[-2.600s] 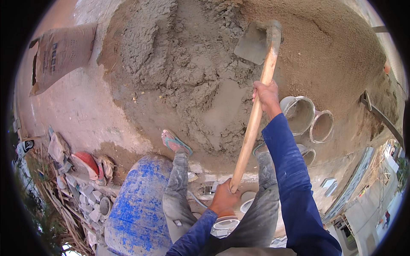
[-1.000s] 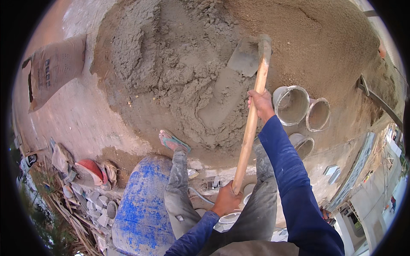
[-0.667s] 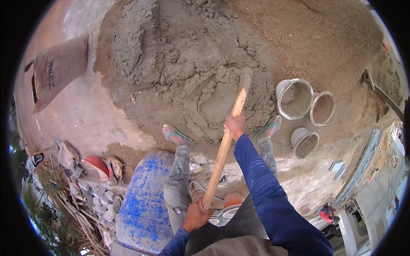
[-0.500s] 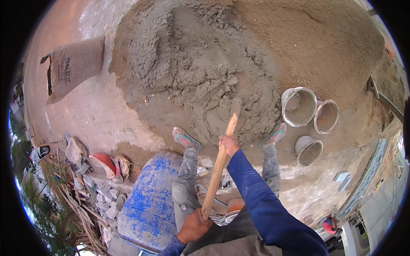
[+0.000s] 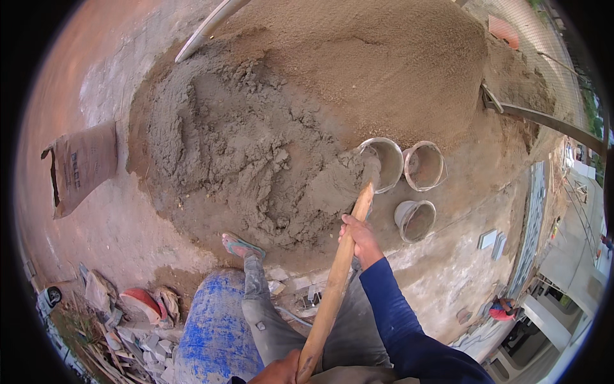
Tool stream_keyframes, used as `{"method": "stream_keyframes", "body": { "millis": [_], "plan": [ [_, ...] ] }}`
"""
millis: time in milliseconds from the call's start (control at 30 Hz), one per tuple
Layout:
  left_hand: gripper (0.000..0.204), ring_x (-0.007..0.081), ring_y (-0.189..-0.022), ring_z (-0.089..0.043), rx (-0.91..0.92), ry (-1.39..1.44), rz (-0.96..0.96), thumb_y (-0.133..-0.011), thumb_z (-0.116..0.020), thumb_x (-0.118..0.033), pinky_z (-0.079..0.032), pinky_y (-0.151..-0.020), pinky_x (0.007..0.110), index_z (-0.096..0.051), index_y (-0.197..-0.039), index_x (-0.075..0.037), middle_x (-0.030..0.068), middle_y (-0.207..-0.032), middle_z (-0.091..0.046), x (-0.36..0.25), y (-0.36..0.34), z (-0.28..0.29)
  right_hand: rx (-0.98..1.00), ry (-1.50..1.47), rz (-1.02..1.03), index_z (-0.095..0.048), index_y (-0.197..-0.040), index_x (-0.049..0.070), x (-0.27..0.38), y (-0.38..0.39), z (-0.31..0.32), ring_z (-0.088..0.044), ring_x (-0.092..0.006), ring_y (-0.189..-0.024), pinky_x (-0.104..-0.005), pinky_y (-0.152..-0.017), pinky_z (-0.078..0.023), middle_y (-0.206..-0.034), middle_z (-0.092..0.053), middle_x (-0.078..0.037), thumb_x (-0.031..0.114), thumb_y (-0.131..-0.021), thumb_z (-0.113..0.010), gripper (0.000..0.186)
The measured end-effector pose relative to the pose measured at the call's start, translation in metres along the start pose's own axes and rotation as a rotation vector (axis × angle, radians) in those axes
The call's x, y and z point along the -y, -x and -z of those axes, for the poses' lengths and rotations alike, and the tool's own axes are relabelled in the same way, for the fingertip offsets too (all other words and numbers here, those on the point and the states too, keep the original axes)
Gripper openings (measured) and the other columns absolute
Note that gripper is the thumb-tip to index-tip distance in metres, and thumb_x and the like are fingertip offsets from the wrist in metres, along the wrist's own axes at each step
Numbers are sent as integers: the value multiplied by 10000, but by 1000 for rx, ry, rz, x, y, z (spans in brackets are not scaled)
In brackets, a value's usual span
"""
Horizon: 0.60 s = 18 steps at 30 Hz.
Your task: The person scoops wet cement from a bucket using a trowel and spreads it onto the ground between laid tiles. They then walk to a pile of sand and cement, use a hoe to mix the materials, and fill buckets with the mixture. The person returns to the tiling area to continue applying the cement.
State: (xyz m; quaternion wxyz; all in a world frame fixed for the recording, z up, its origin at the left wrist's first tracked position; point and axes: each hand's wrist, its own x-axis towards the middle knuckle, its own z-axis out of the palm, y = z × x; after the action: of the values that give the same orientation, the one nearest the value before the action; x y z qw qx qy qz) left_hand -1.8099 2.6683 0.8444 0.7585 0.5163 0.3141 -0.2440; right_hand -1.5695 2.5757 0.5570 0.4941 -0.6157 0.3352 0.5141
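Observation:
My right hand (image 5: 359,238) is wrapped round a wooden hoe handle (image 5: 339,275). My left hand (image 5: 284,368), low near the bottom edge, grips the handle's lower end. The hoe's head (image 5: 369,171), coated in mortar, is at the left rim of a white bucket (image 5: 391,168), with wet mortar around it that hides the blade. The grey mortar heap (image 5: 236,141) spreads left of the buckets. Two more buckets stand right of and below the first: one (image 5: 425,166) and a smaller one (image 5: 416,221).
A sand pile (image 5: 409,70) lies behind, with a pale long object (image 5: 201,35) near its left. A paper sack (image 5: 83,169) lies left. A blue barrel (image 5: 217,320) is beside my leg. Rubble (image 5: 150,349) fills the lower left. A person in red (image 5: 502,310) is at lower right.
The hoe head was drawn toward me through the mortar, then moved right to the bucket. My grip stays on the handle. The view has shifted, showing a pale long object at the top.

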Motion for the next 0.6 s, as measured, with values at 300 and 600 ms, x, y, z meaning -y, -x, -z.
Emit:
{"method": "stream_keyframes", "body": {
  "millis": [300,600],
  "plan": [
    [343,413,-753,-632,-214,-810,264,-752,-619,-192,-510,-664,488,-537,-1068,-84,199,-771,-642,334,-158,129,-142,-402,98,-532,-959,78,-75,-87,26,-564,-172,-642,-348,-643,-527,-741,-553,-34,32,-804,-658,204],
    [283,421,-890,-605,-526,-805,337,-711,-634,-38,-491,-764,509,-586,-988,-69,207,-903,-646,382,-275,105,-152,-477,196,-529,-966,55,-45,-130,52,-575,-205,-729,-354,-728,-498,-860,-597,-62,0,-807,-646,204]
  ]
}}
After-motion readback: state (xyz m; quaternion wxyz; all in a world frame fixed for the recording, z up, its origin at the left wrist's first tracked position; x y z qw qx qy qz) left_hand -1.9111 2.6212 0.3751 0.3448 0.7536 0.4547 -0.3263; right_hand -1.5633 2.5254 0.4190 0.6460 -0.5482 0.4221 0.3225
